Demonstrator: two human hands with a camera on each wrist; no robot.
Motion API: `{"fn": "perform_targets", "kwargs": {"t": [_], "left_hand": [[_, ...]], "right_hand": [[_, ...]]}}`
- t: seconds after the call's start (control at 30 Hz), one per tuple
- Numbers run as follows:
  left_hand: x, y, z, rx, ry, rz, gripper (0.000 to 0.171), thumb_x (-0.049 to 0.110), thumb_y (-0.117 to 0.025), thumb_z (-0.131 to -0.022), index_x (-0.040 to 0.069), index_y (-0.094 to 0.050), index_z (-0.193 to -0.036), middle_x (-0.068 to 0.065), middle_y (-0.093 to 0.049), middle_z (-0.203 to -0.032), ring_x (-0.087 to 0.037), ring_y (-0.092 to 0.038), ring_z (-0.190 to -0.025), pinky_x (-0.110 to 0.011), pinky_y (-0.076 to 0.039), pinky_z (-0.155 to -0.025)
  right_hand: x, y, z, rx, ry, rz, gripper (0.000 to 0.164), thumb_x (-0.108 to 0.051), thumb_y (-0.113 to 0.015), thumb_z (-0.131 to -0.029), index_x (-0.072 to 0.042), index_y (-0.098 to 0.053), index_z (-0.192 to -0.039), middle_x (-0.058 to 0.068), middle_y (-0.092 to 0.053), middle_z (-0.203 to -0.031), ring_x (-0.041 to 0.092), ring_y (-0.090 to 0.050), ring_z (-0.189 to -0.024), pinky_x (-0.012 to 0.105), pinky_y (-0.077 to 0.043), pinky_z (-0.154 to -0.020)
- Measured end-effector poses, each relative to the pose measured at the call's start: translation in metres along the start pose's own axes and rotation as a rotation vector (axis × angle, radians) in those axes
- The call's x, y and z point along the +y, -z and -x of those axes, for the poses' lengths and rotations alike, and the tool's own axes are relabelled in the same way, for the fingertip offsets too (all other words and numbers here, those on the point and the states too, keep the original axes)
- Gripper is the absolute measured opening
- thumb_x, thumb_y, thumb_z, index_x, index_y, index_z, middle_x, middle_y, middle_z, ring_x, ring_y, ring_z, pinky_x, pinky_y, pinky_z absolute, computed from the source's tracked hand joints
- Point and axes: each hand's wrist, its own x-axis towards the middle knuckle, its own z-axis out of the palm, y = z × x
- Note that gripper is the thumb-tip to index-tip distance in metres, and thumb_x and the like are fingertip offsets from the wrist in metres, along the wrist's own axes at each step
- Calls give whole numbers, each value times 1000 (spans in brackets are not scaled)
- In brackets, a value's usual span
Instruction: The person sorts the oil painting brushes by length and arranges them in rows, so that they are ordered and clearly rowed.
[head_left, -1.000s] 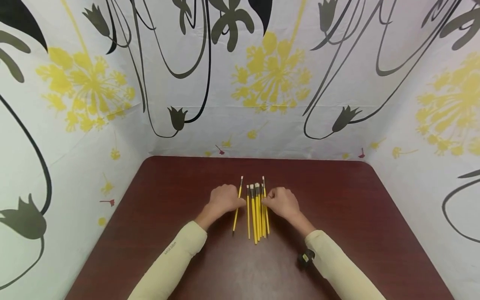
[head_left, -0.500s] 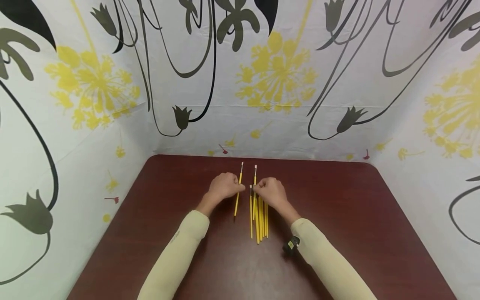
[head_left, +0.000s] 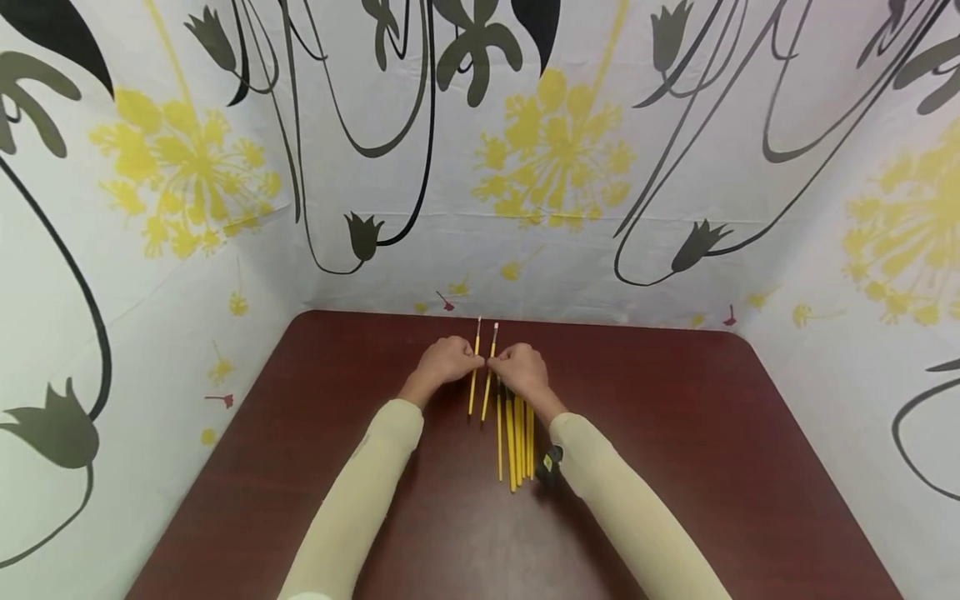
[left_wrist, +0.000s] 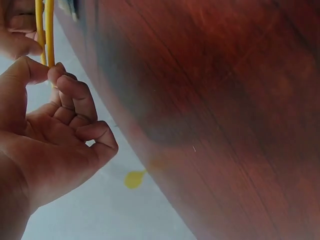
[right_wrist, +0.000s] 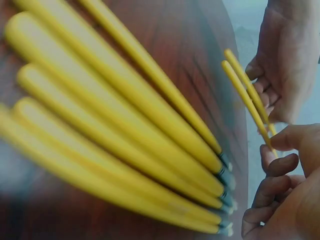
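Between thumb and fingers, my left hand (head_left: 448,360) pinches a thin yellow paintbrush (head_left: 472,396), bristle end pointing to the far edge. Just right of it, my right hand (head_left: 522,368) pinches a second yellow paintbrush (head_left: 486,400), tilted slightly. The hands are close together, and the two brushes stand nearly side by side. Several more yellow paintbrushes (head_left: 513,454) lie in a row below the right hand, which hides their bristle ends in the head view. The right wrist view shows the dark ferrules and pale bristles of these lying brushes (right_wrist: 125,120).
The dark red-brown table (head_left: 315,467) has rounded far corners. A white sheet (head_left: 420,183) printed with flowers surrounds it at the back and sides. A small black device (head_left: 550,468) sits at the right wrist.
My right hand has drawn one paintbrush out of the row, moving it away from me and left beside the other brush. The left hand, still pinching its brush, has moved farther away.
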Motion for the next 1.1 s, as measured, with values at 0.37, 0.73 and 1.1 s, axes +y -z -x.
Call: {"fn": "perform_targets", "kwargs": {"t": [0.37, 0.73, 1.1], "left_hand": [[-12, 4, -25, -88, 94, -88, 59, 39, -63, -105, 17, -42, -55, 4, -31, -50, -14, -29, -46, -31, -34, -51], [-15, 12, -41, -112, 135, -108, 55, 41, -66, -103, 17, -45, -58, 3, -34, -53, -17, -39, -52, -35, -42, -60], [-8, 10, -35, -55, 132, -132, 37, 39, -66, -102, 14, -56, -76, 0, -48, -68, -18, -49, -65, -35, -43, -67]], "right_hand": [[-10, -6, -25, -54, -26, 89, 53, -34, -69, -101, -16, -52, -54, -2, -47, -48, 18, -49, -45, 31, -36, -44], [-5, -4, -43, -82, -52, 157, 55, -32, -67, -103, -17, -48, -53, -3, -42, -48, 16, -45, -44, 31, -36, -44], [-10, -8, -48, -86, -86, 171, 54, -30, -65, -103, -17, -47, -54, 0, -47, -48, 19, -52, -45, 32, -40, -44]]}}
